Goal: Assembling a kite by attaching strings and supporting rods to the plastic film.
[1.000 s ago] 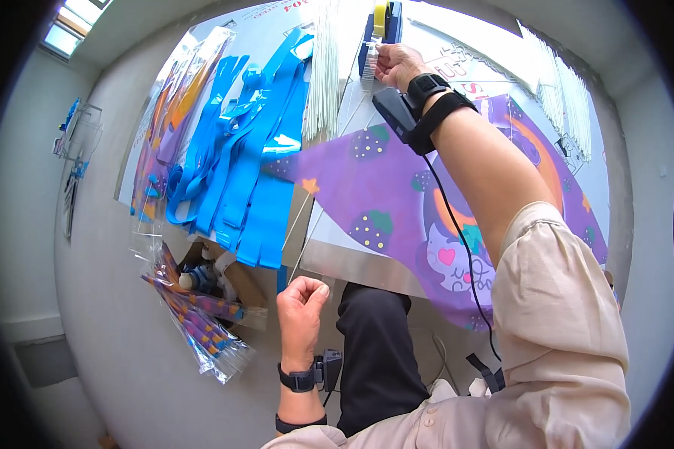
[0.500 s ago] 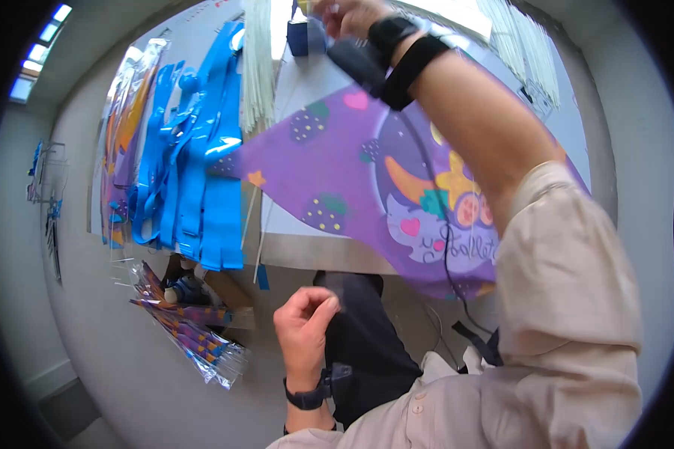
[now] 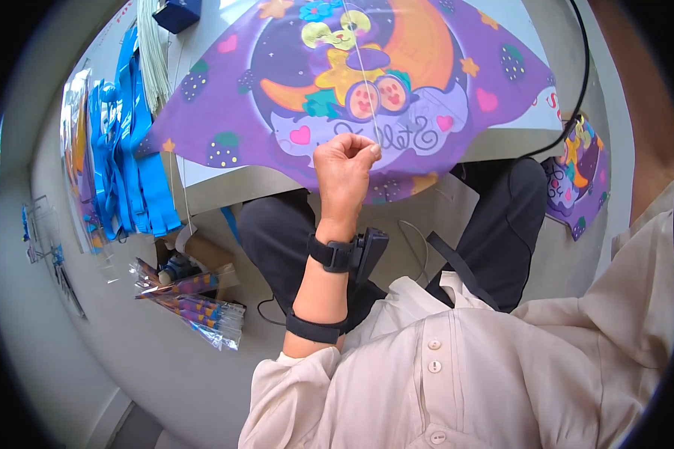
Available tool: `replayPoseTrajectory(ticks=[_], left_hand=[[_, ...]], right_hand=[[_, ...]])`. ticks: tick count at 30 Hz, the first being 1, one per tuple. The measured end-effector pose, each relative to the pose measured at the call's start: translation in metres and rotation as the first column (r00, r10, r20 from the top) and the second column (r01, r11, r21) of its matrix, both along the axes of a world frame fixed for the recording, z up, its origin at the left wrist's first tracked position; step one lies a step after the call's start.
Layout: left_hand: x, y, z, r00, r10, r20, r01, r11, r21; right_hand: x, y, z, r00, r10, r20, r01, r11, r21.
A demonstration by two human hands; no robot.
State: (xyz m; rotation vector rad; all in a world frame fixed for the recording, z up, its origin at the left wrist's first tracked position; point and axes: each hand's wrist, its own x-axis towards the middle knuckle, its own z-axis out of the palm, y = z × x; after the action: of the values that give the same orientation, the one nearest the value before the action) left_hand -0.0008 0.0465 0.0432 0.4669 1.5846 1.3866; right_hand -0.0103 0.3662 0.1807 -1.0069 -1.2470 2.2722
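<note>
A large purple kite sail printed with a moon, a bear, hearts and stars lies spread over the white table, its lower edge hanging past the front. At its lower middle, my left hand is closed in a pinch on a thin white string. The string runs up across the print and out at the top of the view. My right arm is raised along the right rim. Its hand is outside the picture.
Blue plastic strips, clear-wrapped printed packs and pale thin rods lie at the left. A dark blue box stands behind. More wrapped packs sit below left. Another purple printed piece hangs at right, near a black cable.
My left hand has risen from above my lap to the sail's lower edge. My right hand has left the view. The sail now shows more fully, and the view has shifted right.
</note>
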Motion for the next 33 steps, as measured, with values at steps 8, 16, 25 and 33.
replayPoseTrajectory(ticks=[8,16,25,33], left_hand=[[0.009,-0.003,-0.002,0.837,-0.063,-0.543,0.086,0.996,0.017],[0.008,0.004,-0.001,0.932,-0.166,-0.324,0.124,0.981,-0.146],[0.01,0.012,-0.007,0.846,-0.205,-0.492,0.084,0.963,-0.257],[0.012,0.017,-0.009,0.761,-0.239,-0.603,0.063,0.953,-0.298]], right_hand=[[0.047,-0.001,-0.025,0.999,-0.035,-0.016,0.035,0.999,0.027],[0.05,-0.007,-0.042,0.999,-0.034,0.011,0.032,0.995,0.093],[0.037,-0.011,-0.053,0.999,-0.014,0.053,0.003,0.982,0.189],[0.022,-0.003,-0.054,0.996,0.002,0.084,-0.026,0.956,0.291]])
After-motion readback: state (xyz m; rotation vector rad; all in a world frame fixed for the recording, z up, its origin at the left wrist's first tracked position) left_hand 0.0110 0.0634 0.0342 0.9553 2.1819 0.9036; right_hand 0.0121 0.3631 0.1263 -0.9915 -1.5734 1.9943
